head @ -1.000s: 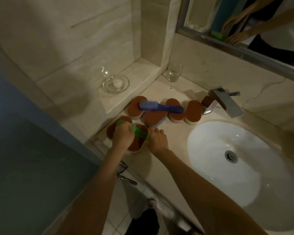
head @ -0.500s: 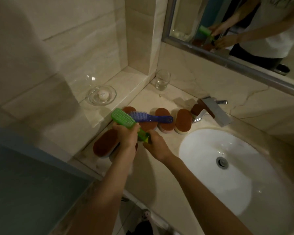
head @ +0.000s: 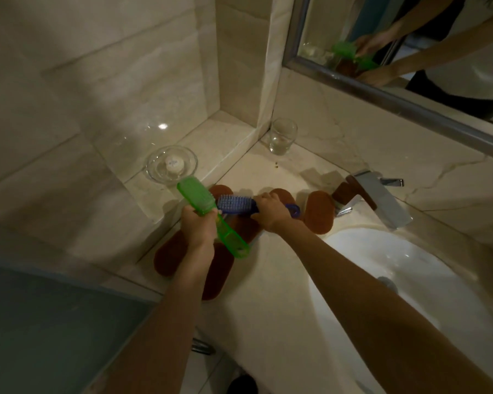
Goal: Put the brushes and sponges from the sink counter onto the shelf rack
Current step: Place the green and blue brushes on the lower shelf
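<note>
My left hand (head: 197, 227) grips a green brush (head: 199, 198) by its middle, raised above the counter with its head toward the wall. Just to its right, my right hand (head: 271, 213) is closed around the handle of a blue brush (head: 235, 205), which lies across brown oval sponges. Several brown sponges rest on the counter: one at the left edge (head: 168, 255), one under my left forearm (head: 221, 275), one near the faucet (head: 319, 214). No shelf rack is in view.
A glass dish (head: 154, 166) holding a small white ball sits on the raised ledge at the left. A drinking glass (head: 282, 136) stands in the corner. The chrome faucet (head: 382, 199) and white basin (head: 396, 280) lie to the right, a mirror (head: 410, 46) above.
My left hand lifted the green brush off the sponges and raised it. My right hand let go of that brush and moved right onto the blue brush's handle.
</note>
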Demonstrator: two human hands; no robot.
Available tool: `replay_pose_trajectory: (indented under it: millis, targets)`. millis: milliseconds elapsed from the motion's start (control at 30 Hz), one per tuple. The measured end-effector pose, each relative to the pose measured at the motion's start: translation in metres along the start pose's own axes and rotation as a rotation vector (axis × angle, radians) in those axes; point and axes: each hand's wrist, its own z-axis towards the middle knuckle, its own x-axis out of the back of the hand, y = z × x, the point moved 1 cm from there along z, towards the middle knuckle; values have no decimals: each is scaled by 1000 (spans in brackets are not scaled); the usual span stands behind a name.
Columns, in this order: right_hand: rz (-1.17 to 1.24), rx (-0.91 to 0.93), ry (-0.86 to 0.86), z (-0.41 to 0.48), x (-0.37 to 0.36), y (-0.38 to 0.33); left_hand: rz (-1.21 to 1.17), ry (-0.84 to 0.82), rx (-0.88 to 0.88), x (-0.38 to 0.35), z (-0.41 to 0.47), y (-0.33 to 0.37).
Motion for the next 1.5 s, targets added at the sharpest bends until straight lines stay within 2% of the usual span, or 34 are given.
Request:
replay_pose_trajectory:
  millis: [167, 367, 433, 533, 633, 833, 967, 1100, 1300, 1500]
  targets:
    - [26, -38, 112, 1, -1, -1, 1, 19, -24, 5, 5, 1]
    - [71, 28, 299, -15, 6, -2, -4, 1, -67, 5, -4, 2]
    - [209, -9, 384, -28, 13, 2, -35, 8, -87, 3, -12, 4]
    - [539, -77, 447, -66, 24, 15, -62, -10, -108, -7, -35, 6]
    - [667, -107, 464, -122, 24, 39, -63, -122, -142, -25, -67, 4]
    - [859, -320, 605, -237, -8, 115, 61, -411, -247, -69, -135, -14]
    - [970, -473, 752, -309, -21, 167, 191, -704, -277, -109, -202, -36]
    - [1038, -578, 898, -367, -25, 211, 343, -888, -281, -155, -274, -65]
    - [1057, -722, 1084, -440, -31, 272, 490, -1083, -375, -209, -370, -101]
    - [1227, -870, 1128, -500, -30, 330, 544, -1109, -380, -264, -442, -137]
